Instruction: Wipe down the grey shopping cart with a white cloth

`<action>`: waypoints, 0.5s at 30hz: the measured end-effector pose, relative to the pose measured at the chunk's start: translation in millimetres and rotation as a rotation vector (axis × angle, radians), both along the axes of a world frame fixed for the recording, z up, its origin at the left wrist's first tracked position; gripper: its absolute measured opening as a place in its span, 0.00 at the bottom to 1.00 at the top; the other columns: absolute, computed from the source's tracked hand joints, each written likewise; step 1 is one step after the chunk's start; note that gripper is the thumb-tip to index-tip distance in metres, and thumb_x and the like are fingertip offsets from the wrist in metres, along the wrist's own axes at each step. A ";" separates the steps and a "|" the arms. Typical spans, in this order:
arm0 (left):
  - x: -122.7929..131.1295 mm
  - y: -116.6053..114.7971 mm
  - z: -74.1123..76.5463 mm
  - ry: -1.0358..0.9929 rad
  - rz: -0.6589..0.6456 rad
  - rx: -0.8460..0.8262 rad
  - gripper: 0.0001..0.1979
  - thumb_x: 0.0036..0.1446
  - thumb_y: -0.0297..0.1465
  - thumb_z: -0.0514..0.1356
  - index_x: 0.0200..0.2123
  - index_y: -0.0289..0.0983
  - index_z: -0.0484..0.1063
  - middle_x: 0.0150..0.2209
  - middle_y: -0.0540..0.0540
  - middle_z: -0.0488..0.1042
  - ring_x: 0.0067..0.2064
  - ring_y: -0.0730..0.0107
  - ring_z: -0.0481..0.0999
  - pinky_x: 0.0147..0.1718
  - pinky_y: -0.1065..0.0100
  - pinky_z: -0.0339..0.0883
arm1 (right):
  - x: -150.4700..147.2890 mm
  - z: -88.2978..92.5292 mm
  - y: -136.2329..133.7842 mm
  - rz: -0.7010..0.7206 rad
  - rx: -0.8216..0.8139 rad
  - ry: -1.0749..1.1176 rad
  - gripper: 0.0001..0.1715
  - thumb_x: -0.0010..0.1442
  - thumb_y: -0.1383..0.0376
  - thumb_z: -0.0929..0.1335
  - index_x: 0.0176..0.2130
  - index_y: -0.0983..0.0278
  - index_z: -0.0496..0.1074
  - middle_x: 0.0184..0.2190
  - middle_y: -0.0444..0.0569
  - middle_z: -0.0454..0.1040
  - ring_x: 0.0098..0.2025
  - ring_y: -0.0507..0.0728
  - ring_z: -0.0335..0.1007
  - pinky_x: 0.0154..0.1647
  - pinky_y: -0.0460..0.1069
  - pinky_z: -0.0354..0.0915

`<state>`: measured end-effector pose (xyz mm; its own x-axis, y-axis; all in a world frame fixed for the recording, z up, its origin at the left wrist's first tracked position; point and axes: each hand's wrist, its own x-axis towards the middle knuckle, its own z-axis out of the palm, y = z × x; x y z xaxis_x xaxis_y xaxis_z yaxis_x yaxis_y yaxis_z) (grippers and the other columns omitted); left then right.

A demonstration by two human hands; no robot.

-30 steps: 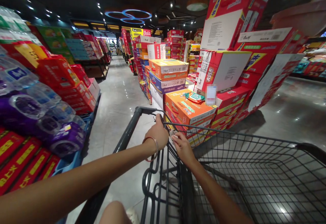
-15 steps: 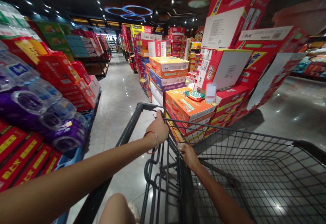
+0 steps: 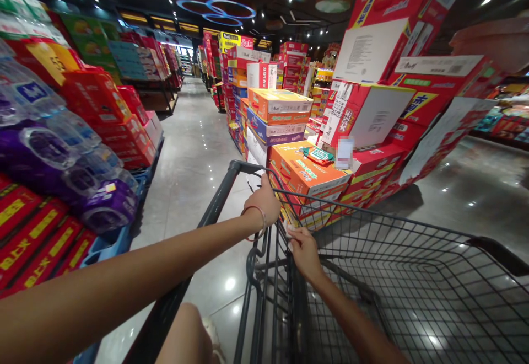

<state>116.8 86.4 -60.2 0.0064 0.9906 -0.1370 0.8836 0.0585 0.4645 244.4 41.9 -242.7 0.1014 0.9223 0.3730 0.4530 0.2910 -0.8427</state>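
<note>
A dark wire shopping cart [image 3: 392,218] fills the lower right, its thick handle bar [image 3: 215,204] running along the left. My left hand [image 3: 266,203], with a thin band at the wrist, is closed at the cart's corner, around its frame. Just to the right, my right hand [image 3: 305,248] is closed in a pinch beside the upright wires. A small pale bit shows at its fingertips, too small to name. Inside the basket only wires and floor show through. Beyond the hands, an orange carton [image 3: 308,171] carries a green and red packet [image 3: 317,154].
Stacked red cartons [image 3: 372,116] rise on the right beyond the cart. On the left, purple bottle packs [image 3: 53,160] and red boxes [image 3: 33,237] rest on a blue pallet [image 3: 142,187]. A shiny tiled aisle [image 3: 194,127] runs ahead between the displays.
The view has shifted slightly, so the goods sit a little differently. My left hand appears slightly farther right and lower. My right hand's fingertips have risen a little, closer to my left hand.
</note>
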 end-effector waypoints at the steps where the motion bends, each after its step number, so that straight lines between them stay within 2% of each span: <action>1: 0.3 -0.4 0.7 -0.003 -0.001 0.003 0.27 0.56 0.30 0.50 0.59 0.35 0.47 0.42 0.34 0.76 0.43 0.55 0.77 0.35 0.64 0.65 | 3.1 -7.1 -1.9 -0.007 -0.008 -0.024 0.20 0.54 0.74 0.60 0.38 0.64 0.78 0.32 0.50 0.70 0.36 0.55 0.67 0.41 0.51 0.66; 6: 0.5 -0.5 1.6 -0.013 -0.006 0.014 0.26 0.56 0.32 0.50 0.58 0.35 0.48 0.41 0.34 0.76 0.42 0.56 0.77 0.34 0.64 0.65 | 16.1 -39.4 -15.3 -0.018 -0.011 -0.179 0.23 0.54 0.76 0.59 0.41 0.64 0.77 0.34 0.52 0.69 0.37 0.57 0.68 0.43 0.51 0.65; 11: -0.4 0.3 0.4 -0.019 -0.015 0.012 0.29 0.55 0.32 0.51 0.59 0.34 0.46 0.40 0.34 0.76 0.42 0.53 0.77 0.34 0.62 0.66 | 35.6 -80.8 -31.0 -0.122 -0.209 -0.210 0.20 0.52 0.75 0.59 0.29 0.65 0.78 0.25 0.52 0.70 0.29 0.58 0.70 0.34 0.51 0.67; 13: -0.6 0.8 -0.4 -0.012 -0.013 0.012 0.30 0.55 0.31 0.51 0.60 0.34 0.46 0.41 0.34 0.76 0.42 0.53 0.77 0.34 0.63 0.66 | 46.6 -87.8 -31.1 -0.146 -0.227 -0.184 0.20 0.50 0.74 0.59 0.30 0.66 0.79 0.26 0.53 0.72 0.31 0.60 0.71 0.37 0.53 0.67; 15: -0.7 1.3 -1.0 -0.011 -0.016 0.021 0.29 0.55 0.31 0.50 0.59 0.35 0.47 0.41 0.34 0.76 0.42 0.55 0.77 0.34 0.64 0.66 | 54.7 -81.5 -26.5 -0.188 -0.221 -0.147 0.19 0.49 0.72 0.60 0.32 0.66 0.79 0.28 0.53 0.75 0.34 0.62 0.72 0.40 0.56 0.67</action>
<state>116.2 87.8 -61.2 0.0238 0.9929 -0.1162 0.8790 0.0346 0.4755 299.1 15.4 -324.2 0.2376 0.9527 0.1893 0.6028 0.0082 -0.7979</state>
